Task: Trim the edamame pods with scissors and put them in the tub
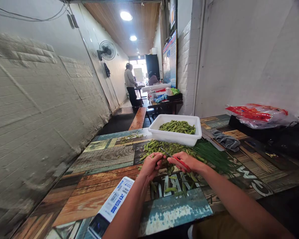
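My right hand (183, 161) grips a pair of scissors with red handles (182, 163), the dark blades pointing up and left. My left hand (151, 165) is closed in a pinch just left of the blades, on an edamame pod that its fingers mostly hide. Under and behind both hands, a heap of green edamame pods (153, 146) is spread on the wood-patterned table (109, 154). Several loose pods lie nearer to me. Beyond the heap, a white plastic tub (175, 136) holds a pile of trimmed-looking pods (176, 126).
Right of the heap lie long green leaves (211, 154), a grey cloth (225, 139) and wooden skewers (256, 157). A red-and-clear plastic bag (259, 114) rests farther right. By my left forearm is a white-and-blue box (117, 197). Two people are in the background, one standing (130, 83).
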